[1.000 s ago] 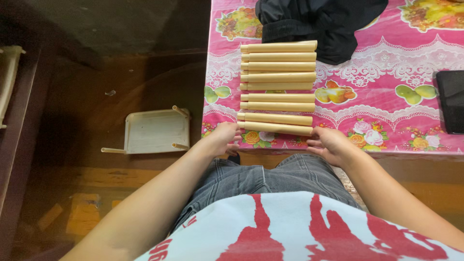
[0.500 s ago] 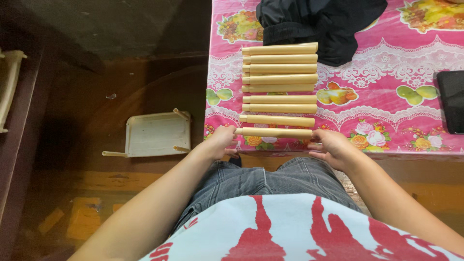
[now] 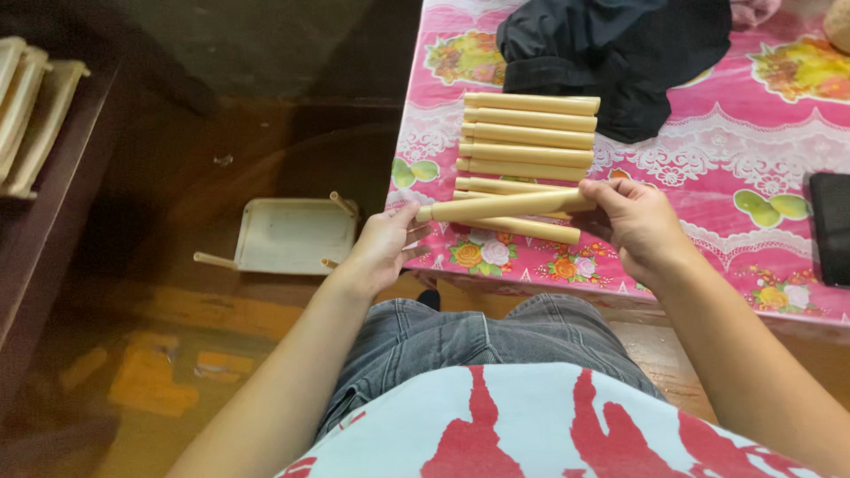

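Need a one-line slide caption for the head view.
Both hands, left hand and right hand, lift one bamboo stick above a row of sticks on a pink floral tablecloth.

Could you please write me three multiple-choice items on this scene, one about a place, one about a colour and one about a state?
1. Where does the dark crumpled cloth lie?
A. beyond the row of pale bamboo sticks
B. on the floor
C. on the person's lap

2. What is the main colour of the flowered tablecloth?
A. blue
B. pink
C. grey

3. How is the pale bamboo stick nearest the person held?
A. lying flat in the row
B. standing upright
C. lifted, a hand at each end

Answers: 1 A, the cloth lies past the far sticks. 2 B, pink shows all round the flowers. 3 C, the left hand and right hand hold its ends.
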